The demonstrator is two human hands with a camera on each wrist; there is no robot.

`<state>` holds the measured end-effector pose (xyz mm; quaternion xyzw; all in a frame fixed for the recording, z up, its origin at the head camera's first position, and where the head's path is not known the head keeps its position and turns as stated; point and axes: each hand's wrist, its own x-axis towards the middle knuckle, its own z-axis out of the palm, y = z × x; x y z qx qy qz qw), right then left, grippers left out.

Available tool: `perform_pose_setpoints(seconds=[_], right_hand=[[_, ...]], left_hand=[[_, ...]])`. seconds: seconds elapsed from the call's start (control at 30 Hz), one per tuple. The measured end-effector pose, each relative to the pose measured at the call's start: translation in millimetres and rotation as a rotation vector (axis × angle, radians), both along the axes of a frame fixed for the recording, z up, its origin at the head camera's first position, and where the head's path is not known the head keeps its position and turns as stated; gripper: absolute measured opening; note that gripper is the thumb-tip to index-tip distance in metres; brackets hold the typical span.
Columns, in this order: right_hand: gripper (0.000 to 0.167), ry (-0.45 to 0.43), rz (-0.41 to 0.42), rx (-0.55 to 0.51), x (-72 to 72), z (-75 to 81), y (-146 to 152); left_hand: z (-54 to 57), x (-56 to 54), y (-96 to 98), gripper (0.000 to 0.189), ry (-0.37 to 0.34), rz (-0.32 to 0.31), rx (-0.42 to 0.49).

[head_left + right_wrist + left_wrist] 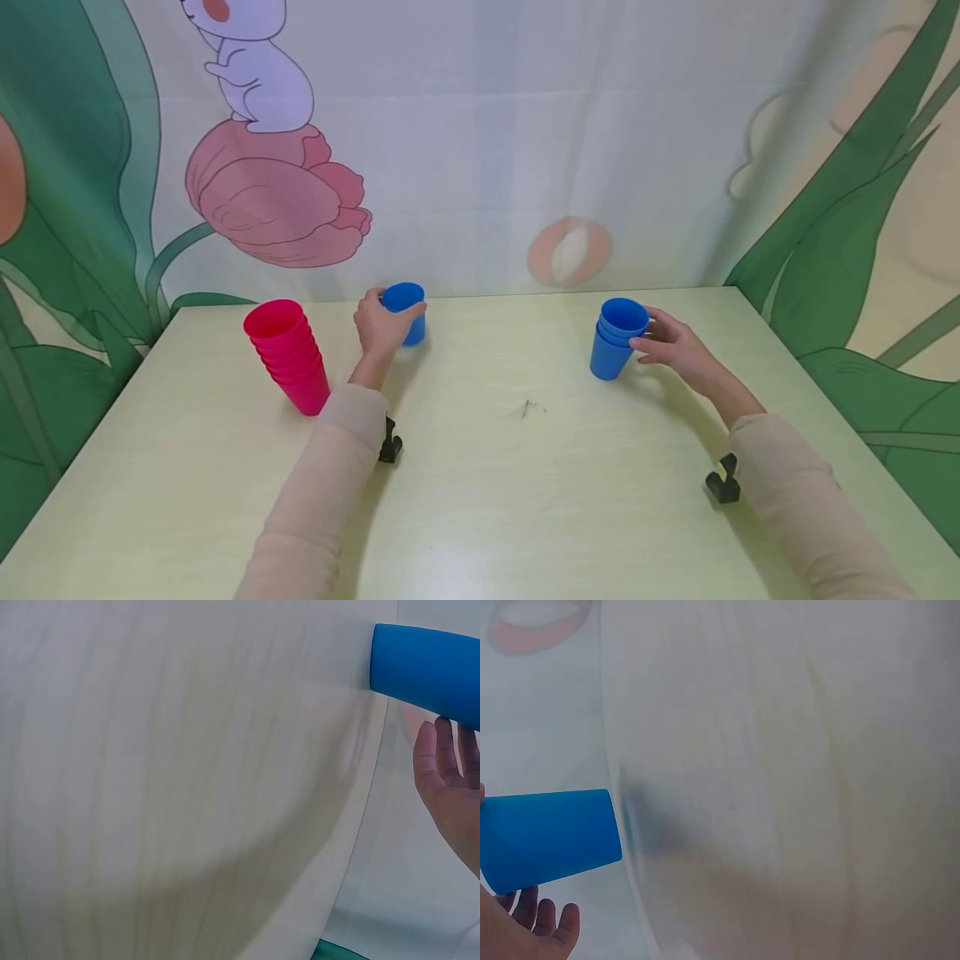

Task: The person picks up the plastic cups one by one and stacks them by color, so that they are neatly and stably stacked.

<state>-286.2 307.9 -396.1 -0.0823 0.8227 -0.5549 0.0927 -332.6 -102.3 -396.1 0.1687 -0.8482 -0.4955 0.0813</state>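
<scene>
My left hand (380, 327) grips a blue cup (409, 327) near the table's far edge, thumb and fingers around its upper part. In the left wrist view this cup (551, 836) is upright relative to the table, its base close over the surface. On the right, my right hand (681, 350) holds a short stack of nested blue cups (611, 354) by the upper rims, thumb on the near side and fingers behind. The stack's lower part (424, 667) shows in the right wrist view. A tall stack of nested red cups (300, 371) stands left of my left hand.
The pale table (510, 500) ends at the back against a printed curtain (480, 167). Black wrist mounts (390, 442) show beside both sleeves. A small dark mark (531, 407) lies on the tabletop between the arms.
</scene>
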Motion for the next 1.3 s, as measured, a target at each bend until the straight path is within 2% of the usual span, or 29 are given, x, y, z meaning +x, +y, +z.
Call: perform_pose_setpoints(seconds=[0.47, 0.87, 1.3], right_hand=[[0.066, 0.035, 0.012, 0.003, -0.2, -0.9, 1.8], [0.065, 0.128, -0.043, -0.026, 2.4, 2.9, -2.2], [0.063, 0.13, -0.051, -0.062, 0.2, 3.5, -7.8]], left_hand=[[8.4, 11.0, 4.4, 0.076, 0.074, -0.057, 0.058], [12.6, 20.9, 9.2, 0.073, 0.123, -0.09, 0.045], [20.3, 30.2, 18.1, 0.071, 0.162, -0.134, 0.096]])
